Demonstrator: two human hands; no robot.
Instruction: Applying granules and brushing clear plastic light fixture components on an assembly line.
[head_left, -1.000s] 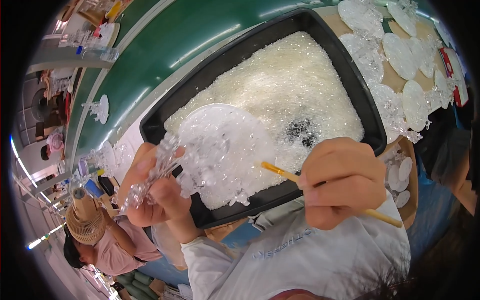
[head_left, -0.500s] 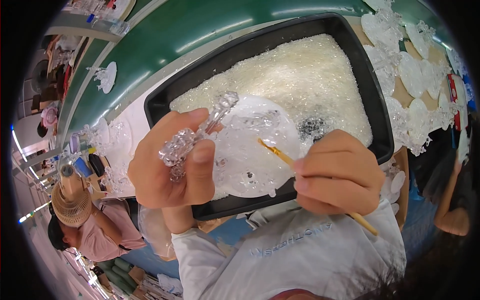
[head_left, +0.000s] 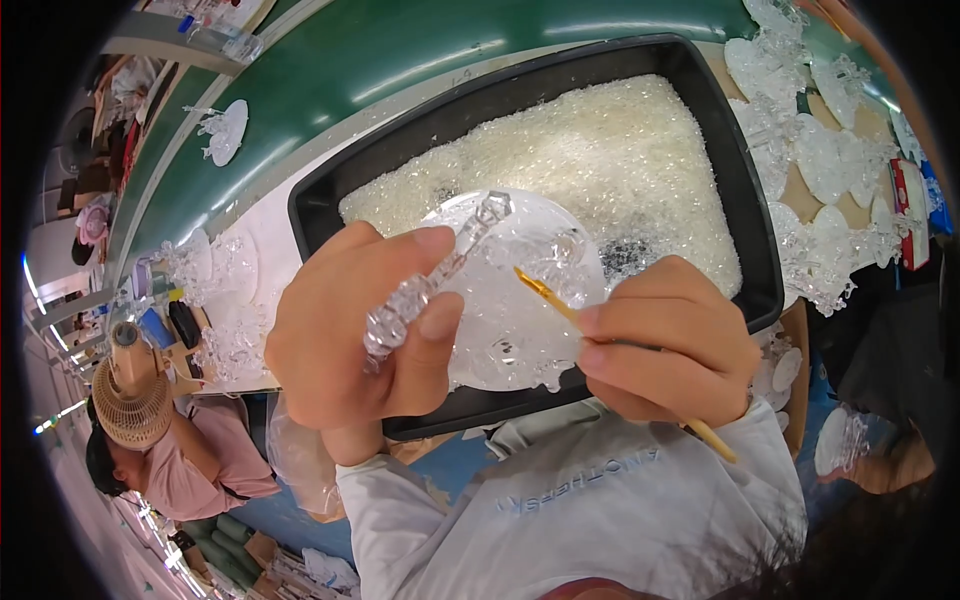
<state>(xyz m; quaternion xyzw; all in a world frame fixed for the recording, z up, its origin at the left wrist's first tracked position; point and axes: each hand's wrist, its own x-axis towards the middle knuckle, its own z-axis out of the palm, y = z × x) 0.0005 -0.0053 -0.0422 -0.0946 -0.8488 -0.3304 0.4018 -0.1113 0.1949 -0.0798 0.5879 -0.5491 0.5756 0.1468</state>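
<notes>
Between thumb and fingers my left hand (head_left: 340,325) grips a clear plastic ornament (head_left: 405,318), its knobbly stem slanting up to the right. Its round white base disc (head_left: 515,355), covered with glossy clear relief, faces me beyond the fingers, above the near part of a black tray (head_left: 762,230). My right hand (head_left: 680,335) pinches a thin paintbrush (head_left: 708,438) with a yellow handle. The orange-brown brush tip points up-left over the disc; whether it touches the surface I cannot tell. My left fingers hide where the stem meets the disc.
White glittering granules (head_left: 590,130) fill the tray. Several clear ornaments on white discs (head_left: 830,155) crowd the right side, and more (head_left: 225,265) lie at left. A single ornament (head_left: 228,132) rests on the green table (head_left: 330,65). A co-worker sits behind a fan (head_left: 130,400) at left.
My left hand has shifted slightly right and turned the ornament. My right hand and brush have moved a little left. At far right, another person's hand now shows with a clear ornament.
</notes>
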